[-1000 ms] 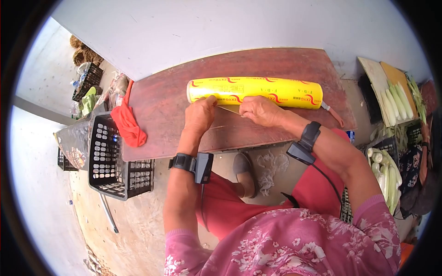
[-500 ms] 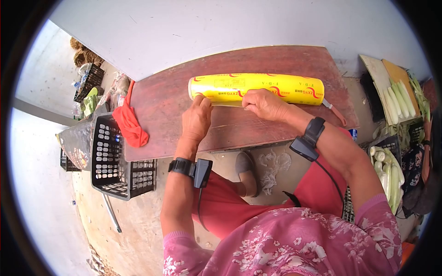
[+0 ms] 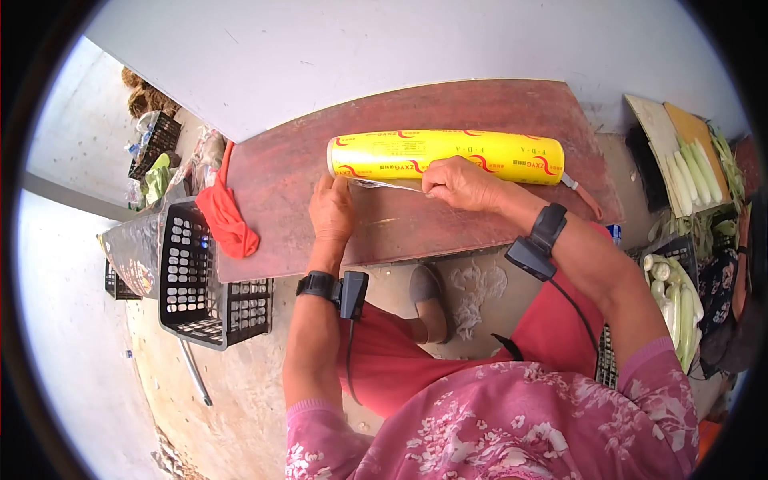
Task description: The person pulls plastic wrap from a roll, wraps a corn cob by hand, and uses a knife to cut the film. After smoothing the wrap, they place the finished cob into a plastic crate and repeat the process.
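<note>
A yellow roll of cling film (image 3: 448,152) with red printing lies lengthwise on the reddish wooden table (image 3: 416,232). Between the hands, a thin clear edge of film (image 3: 390,185) stretches along the roll's near side. At the roll's left end, my left hand (image 3: 331,208) is closed with its fingertips pinched at that edge. My right hand (image 3: 460,183) pinches the film near the roll's middle, knuckles close to the printed surface. Just past the roll's right end lies a knife (image 3: 584,195) with a pinkish handle, partly hidden by the roll.
A red cloth (image 3: 226,216) hangs at the table's left edge, beside a black plastic crate (image 3: 192,272). Pale long vegetables (image 3: 696,176) rest on a board at right, with bagged ones (image 3: 674,308) below. Another person's arm (image 3: 742,260) shows at far right.
My left hand has shifted slightly left and down, and the film edge between my hands shows more. The roll has turned a little. My right hand stays nearly in place.
</note>
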A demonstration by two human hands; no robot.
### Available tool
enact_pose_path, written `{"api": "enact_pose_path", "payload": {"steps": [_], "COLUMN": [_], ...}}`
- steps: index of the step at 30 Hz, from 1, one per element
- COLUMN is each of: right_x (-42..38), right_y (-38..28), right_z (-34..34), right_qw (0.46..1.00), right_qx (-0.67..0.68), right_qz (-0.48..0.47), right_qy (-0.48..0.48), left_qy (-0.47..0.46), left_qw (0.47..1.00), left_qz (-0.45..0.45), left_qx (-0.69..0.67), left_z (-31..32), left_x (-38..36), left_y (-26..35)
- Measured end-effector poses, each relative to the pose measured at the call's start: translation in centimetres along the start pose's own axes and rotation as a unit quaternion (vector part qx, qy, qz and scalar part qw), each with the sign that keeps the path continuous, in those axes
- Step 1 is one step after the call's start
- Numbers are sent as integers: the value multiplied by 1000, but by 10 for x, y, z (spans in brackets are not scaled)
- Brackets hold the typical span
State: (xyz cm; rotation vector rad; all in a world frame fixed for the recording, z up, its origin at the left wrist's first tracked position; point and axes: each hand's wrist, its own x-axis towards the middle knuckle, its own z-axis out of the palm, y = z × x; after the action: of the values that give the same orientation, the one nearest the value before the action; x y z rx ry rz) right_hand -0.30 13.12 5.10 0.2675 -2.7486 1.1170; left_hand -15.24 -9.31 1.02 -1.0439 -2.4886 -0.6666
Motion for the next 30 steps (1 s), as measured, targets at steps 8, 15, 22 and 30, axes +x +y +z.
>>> {"api": "enact_pose_path", "payload": {"steps": [8,15,22,30], "right_x": [2,3,4,3], "right_y": [1,-1,-1,-2], "right_z": [-2,-3,-3,-5], "right_qw": [1000,1000,1000,1000], "right_qx": [6,0,-4,-4], "right_qz": [5,17,10,10], "right_qy": [7,1,6,-1], "left_qy": [-27,-105,-132,-101], "left_qw": [853,569,552,561], "left_qz": [-412,-472,-488,-456], "left_qx": [-319,-665,-664,-683], "left_z": [9,4,11,13], "left_x": [5,11,14,9], "left_y": [-24,-21,-15,-27]}}
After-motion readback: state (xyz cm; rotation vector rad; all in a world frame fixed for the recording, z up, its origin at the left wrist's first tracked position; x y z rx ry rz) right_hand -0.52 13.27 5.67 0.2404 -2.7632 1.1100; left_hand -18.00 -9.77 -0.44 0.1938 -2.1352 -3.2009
